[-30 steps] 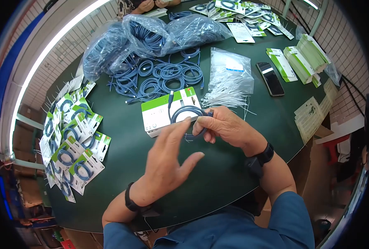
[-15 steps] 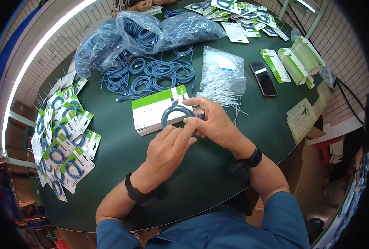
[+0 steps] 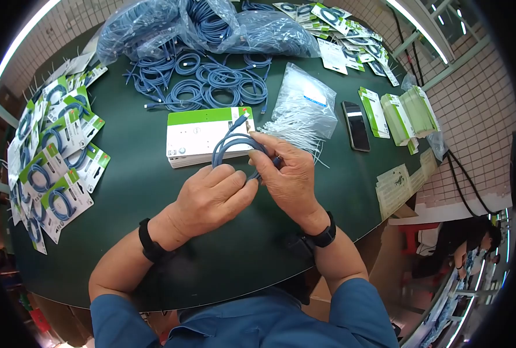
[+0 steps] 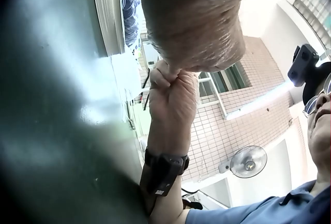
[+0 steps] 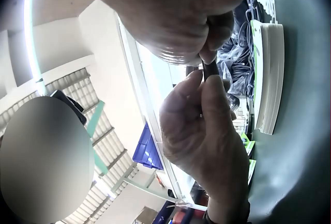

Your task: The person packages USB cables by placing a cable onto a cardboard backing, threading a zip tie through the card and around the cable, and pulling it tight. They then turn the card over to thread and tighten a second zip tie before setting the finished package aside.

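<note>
Over the near edge of a stack of green-and-white packaging cards (image 3: 197, 133), a coiled blue cable (image 3: 216, 153) is held between both hands. Its plug end (image 3: 239, 122) sticks up above the loop. My left hand (image 3: 211, 194) grips the near left side of the coil with curled fingers. On the right side, my right hand (image 3: 287, 174) pinches the coil between thumb and fingers. Seen from the right wrist, the two hands' fingertips meet around a dark length of the cable (image 5: 211, 70). The fingers hide the coil's near part.
White zip ties (image 3: 292, 130) spill from a clear bag (image 3: 307, 95) beyond the right hand. Loose blue cables (image 3: 220, 81) and a plastic bag of cables (image 3: 147, 29) lie farther back. Carded cables (image 3: 55, 156) pile up at left. A phone (image 3: 356, 126) and folded cards (image 3: 397, 119) lie right.
The left hand, raised with spread fingers a second ago, has come down and curled onto the coil. The right hand keeps holding it. The head view has shifted, moving the table leftward.
</note>
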Tool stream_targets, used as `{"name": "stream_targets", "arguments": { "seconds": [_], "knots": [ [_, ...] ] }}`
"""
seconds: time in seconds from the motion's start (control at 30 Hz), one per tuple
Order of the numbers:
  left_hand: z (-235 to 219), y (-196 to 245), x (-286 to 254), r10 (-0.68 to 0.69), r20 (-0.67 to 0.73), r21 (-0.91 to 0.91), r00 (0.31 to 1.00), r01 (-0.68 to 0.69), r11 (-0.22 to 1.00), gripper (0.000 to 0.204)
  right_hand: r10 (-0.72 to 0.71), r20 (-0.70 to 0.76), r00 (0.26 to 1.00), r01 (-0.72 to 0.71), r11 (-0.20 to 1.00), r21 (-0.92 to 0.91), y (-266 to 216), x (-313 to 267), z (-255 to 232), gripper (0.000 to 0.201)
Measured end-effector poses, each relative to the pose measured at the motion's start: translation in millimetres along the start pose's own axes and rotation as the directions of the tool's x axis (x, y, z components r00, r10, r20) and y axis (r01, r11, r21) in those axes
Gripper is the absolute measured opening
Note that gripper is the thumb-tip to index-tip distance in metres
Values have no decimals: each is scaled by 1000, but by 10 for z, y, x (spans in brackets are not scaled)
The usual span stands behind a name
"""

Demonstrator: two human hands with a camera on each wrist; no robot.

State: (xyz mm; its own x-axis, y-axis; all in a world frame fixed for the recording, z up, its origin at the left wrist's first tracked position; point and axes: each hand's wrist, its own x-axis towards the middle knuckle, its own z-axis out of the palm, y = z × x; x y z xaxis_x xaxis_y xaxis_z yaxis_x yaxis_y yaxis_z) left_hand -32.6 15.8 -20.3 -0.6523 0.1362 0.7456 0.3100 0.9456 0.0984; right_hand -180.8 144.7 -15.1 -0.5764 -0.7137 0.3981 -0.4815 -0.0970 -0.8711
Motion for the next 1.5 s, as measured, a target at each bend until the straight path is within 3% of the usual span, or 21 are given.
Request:
{"name": "stream_targets", "arguments": {
  "seconds": [0.3,0.4,0.43,0.57,0.67,0.7,0.73,0.8,0.97,1.23,1.5],
  "knots": [
    [-10,-35,8,-41,35,-75,999,44,996,35,70,34,997,-72,994,88,-16,36,-27,28],
    [-23,-56,21,-48,17,-111,999,50,993,36,238,141,961,-259,953,159,-136,46,-111,31],
    [-53,-65,42,-62,-3,-146,998,61,987,37,236,130,963,-257,951,174,-143,45,-138,31],
    [-214,-142,149,-63,-37,-215,997,54,975,37,93,140,986,-140,915,378,-184,79,-265,36],
    [-336,-195,202,-41,-47,-223,998,29,974,36,-203,88,975,193,975,112,-297,159,-400,41],
    [-368,-206,214,-38,-41,-215,998,28,976,35,-209,81,975,199,973,119,-302,184,-405,41],
    [-392,-212,220,-38,-35,-208,999,29,978,34,-353,118,928,357,934,-21,-303,207,-411,42],
    [-412,-203,219,-38,-27,-205,999,32,978,32,-575,251,778,627,729,-274,-297,213,-426,44],
    [-376,-129,180,30,6,-157,1000,-29,987,32,-617,337,711,703,607,-370,-288,130,-209,37],
    [-404,-128,140,80,85,-94,993,-71,993,33,-364,593,718,661,625,-416,-262,101,-198,21],
    [-410,-146,112,68,54,-161,996,-59,985,32,-416,522,745,604,753,-262,-269,105,-197,30]
  ]
}}
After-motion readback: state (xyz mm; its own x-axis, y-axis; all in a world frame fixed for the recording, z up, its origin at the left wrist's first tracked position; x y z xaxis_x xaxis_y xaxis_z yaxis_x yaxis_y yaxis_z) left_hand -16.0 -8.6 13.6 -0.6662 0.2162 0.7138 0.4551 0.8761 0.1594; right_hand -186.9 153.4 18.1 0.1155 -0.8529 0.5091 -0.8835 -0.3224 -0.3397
